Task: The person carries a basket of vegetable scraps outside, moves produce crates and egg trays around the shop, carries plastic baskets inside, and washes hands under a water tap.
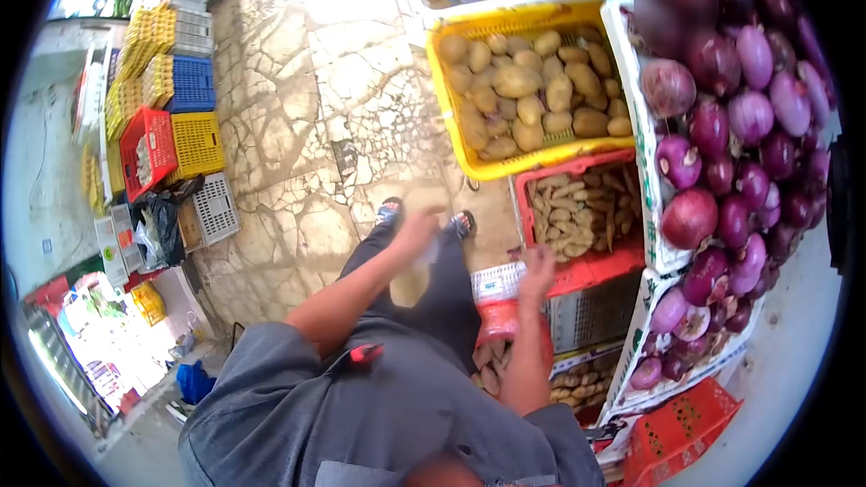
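My left hand (422, 227) is in front of my legs, over the stone floor, blurred by motion; whether it holds anything is too smeared to tell. At the near edge of a red crate (577, 280) of ginger-like roots (568, 216) is my right hand (538, 271), its fingers close to the crate's left corner and partly blurred. Under my right forearm are a white basket (496, 282) and a red container (496, 318) with roots in it. Beyond the red crate lies a yellow crate (469, 158) full of potatoes (517, 81).
Red onions (751, 117) fill white crates along the right side. A red basket (677, 433) stands at the lower right. Stacked crates, one blue (192, 84) and one yellow (197, 144), line the left, with a black bag (162, 227) nearby. Stone floor (316, 126) lies between.
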Demonstrator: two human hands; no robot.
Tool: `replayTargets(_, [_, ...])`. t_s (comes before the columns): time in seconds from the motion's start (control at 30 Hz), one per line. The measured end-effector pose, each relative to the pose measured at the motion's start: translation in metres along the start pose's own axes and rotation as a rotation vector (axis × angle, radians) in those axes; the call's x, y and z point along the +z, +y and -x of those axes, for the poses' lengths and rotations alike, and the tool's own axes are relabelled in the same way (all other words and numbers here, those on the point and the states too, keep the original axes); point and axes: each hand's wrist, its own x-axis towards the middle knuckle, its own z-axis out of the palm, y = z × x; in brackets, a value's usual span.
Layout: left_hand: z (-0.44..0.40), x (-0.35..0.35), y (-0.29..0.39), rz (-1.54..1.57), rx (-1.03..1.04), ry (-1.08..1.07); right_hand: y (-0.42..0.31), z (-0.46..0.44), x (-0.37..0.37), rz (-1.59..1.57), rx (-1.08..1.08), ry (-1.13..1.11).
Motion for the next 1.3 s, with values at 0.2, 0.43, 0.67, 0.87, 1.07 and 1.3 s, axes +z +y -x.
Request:
replayTargets(0.2, [0.018,-0.015,0.069,0.505,-0.193,0.042,-0.141,0.060,0.137,0.065,-0.725,-0.258])
replayTargets(0.43, [0.042,-0.107,0.143,1.035,-0.335,-0.321,-0.221,0.073,0.205,0.241,-0.865,-0.211])
replayTargets(0.67, [0.007,-0.211,0.167,1.026,-0.059,-0.495,-0.309,0.029,0.305,0.489,-0.819,-0.226])
replayTargets(0.87, [-0.006,-0.322,0.221,1.333,0.126,-0.642,-0.359,-0.060,0.367,0.228,-0.646,-0.147])
replayTargets(1.07, [-0.031,-0.371,0.273,1.457,0.245,-0.624,-0.434,-0.054,0.386,-0.397,-0.317,-0.428])
replayTargets(1.3, [-0.118,-0.371,0.299,1.252,0.361,-0.327,-0.535,-0.023,0.437,0.114,-0.913,-0.309])
